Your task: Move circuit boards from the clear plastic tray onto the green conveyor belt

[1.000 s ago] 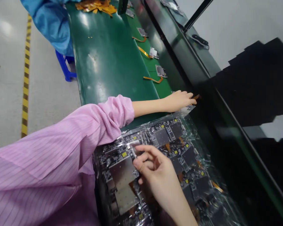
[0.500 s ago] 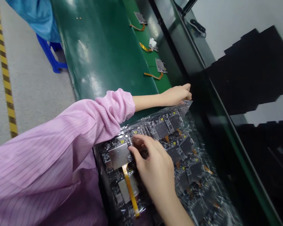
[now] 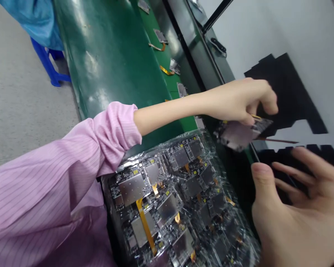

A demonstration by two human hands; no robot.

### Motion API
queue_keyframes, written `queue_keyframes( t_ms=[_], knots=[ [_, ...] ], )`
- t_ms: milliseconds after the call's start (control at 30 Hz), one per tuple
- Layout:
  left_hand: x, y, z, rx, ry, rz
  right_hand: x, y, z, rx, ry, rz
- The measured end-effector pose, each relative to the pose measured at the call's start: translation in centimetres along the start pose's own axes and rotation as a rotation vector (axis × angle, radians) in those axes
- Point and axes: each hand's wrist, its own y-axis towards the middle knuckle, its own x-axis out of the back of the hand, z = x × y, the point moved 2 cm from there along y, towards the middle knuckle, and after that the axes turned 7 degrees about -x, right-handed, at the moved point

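Observation:
My left hand (image 3: 243, 99), at the end of a pink-sleeved arm, is raised over the right side of the bench. Its fingers pinch a small circuit board (image 3: 241, 132) with a metal shield and a thin flex tail, held in the air. Just below it, my right hand (image 3: 297, 207) is palm-up at the lower right with its fingers spread and nothing in it. A tray of several circuit boards (image 3: 169, 200) with silver shields and orange flex cables, wrapped in clear film, lies in front of me.
A green conveyor belt (image 3: 114, 66) runs away from me with several single boards (image 3: 174, 66) spaced along its right lane. A dark rail (image 3: 200, 55) borders it. Black stacked sheets (image 3: 289, 92) lie at the right. A person in blue and a blue stool (image 3: 48, 63) are at the top left.
My left hand has lifted off the belt edge, carrying one board up and to the right. My right hand has left the tray, swung right and opened palm-up.

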Motion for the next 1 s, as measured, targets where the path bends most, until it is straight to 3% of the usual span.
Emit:
queue_keyframes(
  t_ms=[67,167,333,433,500,567,700,800,900,1000],
  knots=[
    [0.9,-0.8,-3.3,-0.031,-0.041,0.134,-0.1,0.3,-0.3,0.026,0.004,0.015],
    [1.2,-2.3,-6.6,-0.056,-0.056,0.281,-0.5,-0.2,-0.6,-0.141,0.11,0.179],
    [1.8,-3.5,-8.2,-0.004,-0.029,0.348,-0.1,-0.8,-1.3,-0.345,0.273,0.424],
    [3.1,-3.4,-6.8,0.048,-0.036,0.45,-0.5,-1.5,-1.2,-0.434,0.335,0.756],
    [4.1,-3.0,-4.8,0.109,0.006,0.42,-1.5,-2.4,-0.9,-0.451,0.35,0.985],
    [4.8,-2.7,-2.3,0.219,0.099,0.363,-2.8,-3.3,-0.5,-0.418,0.299,1.123],
    [4.3,-2.3,1.9,0.388,0.314,0.342,-6.0,-4.1,0.1,-0.206,0.169,1.211],
    [3.4,-2.2,3.1,0.408,0.383,0.382,-7.9,-3.6,0.5,-0.105,0.164,1.242],
    [2.9,-2.1,3.2,0.388,0.39,0.411,-8.6,-3.0,0.4,-0.197,0.268,1.241],
    [3.1,-2.1,2.8,0.388,0.43,0.408,-8.0,-3.5,0.0,-0.451,0.511,1.263]
  ],
)
